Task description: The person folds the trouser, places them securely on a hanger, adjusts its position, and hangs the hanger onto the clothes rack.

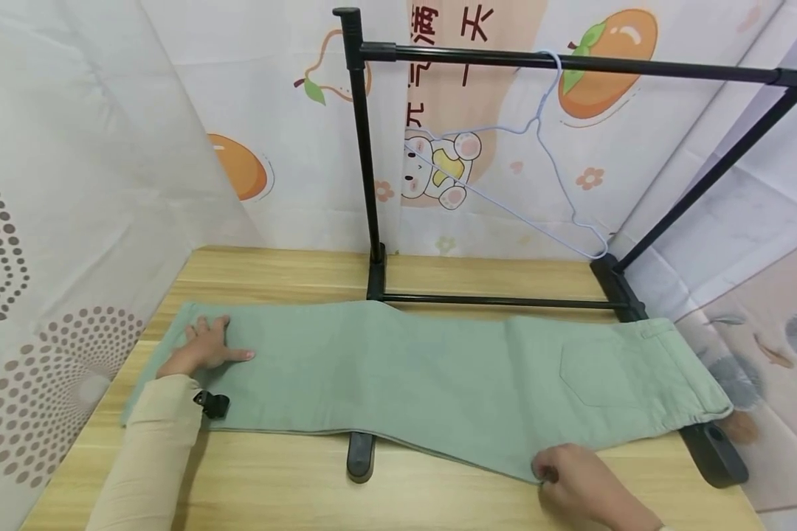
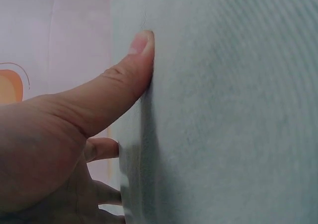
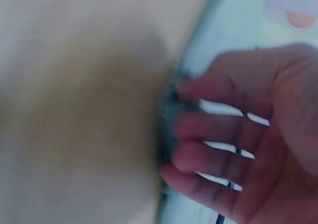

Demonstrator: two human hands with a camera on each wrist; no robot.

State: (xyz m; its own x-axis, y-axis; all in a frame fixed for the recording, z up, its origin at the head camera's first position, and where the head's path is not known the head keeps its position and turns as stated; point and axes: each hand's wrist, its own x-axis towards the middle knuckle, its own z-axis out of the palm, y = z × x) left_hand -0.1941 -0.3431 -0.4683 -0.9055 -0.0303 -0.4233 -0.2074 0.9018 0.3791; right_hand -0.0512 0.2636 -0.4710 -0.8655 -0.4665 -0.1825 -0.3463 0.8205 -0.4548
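Pale green trousers (image 1: 438, 376), folded lengthwise, lie across the table with the gathered waistband (image 1: 691, 369) at the right and the leg ends at the left. A patch pocket (image 1: 601, 372) faces up near the waist. My left hand (image 1: 202, 350) rests with spread fingers on the leg near the hems; in the left wrist view its thumb (image 2: 119, 82) lies straight against the cloth. At the near edge, my right hand (image 1: 574, 476) pinches the pointed crotch corner of the trousers. The right wrist view shows its curled fingers (image 3: 213, 129) at the fabric edge, blurred.
A black metal rack (image 1: 505, 300) stands behind and partly beneath the trousers, its feet (image 1: 360, 457) showing at the near side. From its top bar hangs a light blue wire hanger (image 1: 505, 129). Printed curtains (image 1: 292, 184) enclose the wooden table (image 1: 272, 479).
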